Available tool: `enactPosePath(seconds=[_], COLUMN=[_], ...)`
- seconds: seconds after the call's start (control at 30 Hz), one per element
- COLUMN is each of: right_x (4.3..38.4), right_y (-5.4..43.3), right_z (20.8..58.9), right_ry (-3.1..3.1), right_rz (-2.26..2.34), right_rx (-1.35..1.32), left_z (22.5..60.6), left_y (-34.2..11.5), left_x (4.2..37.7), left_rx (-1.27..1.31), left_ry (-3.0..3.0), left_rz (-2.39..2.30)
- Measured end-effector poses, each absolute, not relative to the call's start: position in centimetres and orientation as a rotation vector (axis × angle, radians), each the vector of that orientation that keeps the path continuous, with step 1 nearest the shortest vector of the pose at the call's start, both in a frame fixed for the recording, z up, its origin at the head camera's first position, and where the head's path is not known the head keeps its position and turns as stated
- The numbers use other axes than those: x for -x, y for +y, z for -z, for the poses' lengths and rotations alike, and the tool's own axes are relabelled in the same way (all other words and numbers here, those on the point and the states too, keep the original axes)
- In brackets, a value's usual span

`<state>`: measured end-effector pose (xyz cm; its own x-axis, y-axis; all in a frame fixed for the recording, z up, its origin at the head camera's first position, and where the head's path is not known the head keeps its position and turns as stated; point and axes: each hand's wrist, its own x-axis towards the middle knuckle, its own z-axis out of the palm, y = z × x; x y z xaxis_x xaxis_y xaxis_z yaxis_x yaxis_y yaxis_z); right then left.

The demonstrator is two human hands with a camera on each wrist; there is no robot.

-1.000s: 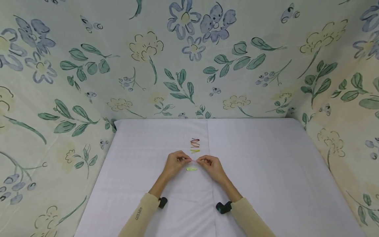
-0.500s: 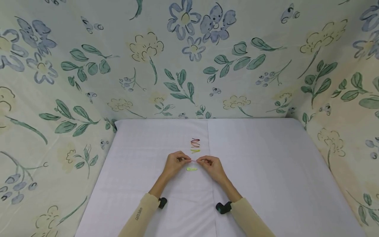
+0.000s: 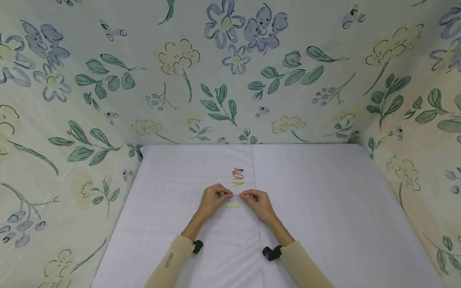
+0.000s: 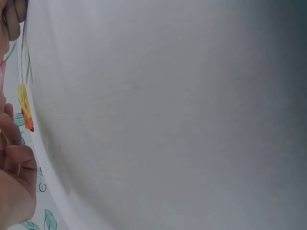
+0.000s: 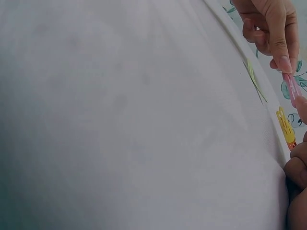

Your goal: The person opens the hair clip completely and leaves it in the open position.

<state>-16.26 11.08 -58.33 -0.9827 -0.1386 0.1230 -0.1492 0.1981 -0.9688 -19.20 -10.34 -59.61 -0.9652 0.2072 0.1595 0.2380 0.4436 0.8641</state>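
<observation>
A pink snap hair clip [image 5: 291, 89] is stretched between both hands, pinched at one end by the left hand [image 3: 215, 199] and at the other by the right hand [image 3: 258, 202]. In the head view only a short pink strip shows between the fingertips. Just nearer the person lies a light green hair clip [image 3: 233, 205]. Beyond the hands, a yellow hair clip [image 3: 238, 184] lies spread in a V. Farther back come an orange clip [image 3: 237, 177] and a dark red clip [image 3: 238, 171], also spread, all in one column.
The clips lie on a table covered with a white cloth [image 3: 309, 200], with a seam running front to back right of the clips. Floral-print fabric [image 3: 223, 92] hangs behind and at both sides. A small black camera sits at each wrist.
</observation>
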Motion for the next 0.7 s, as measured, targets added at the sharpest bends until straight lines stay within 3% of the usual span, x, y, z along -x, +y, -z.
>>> enactPosePath(seconds=[0.7], right_x=[16.3], right_y=[11.19], right_z=[58.74], right_ry=[-2.42], right_rz=[-1.963], right_rx=[-0.299], left_z=[59.49], left_y=[-10.5], left_x=[19.05], left_rx=[0.389], left_ry=[-2.675], left_rz=[1.542])
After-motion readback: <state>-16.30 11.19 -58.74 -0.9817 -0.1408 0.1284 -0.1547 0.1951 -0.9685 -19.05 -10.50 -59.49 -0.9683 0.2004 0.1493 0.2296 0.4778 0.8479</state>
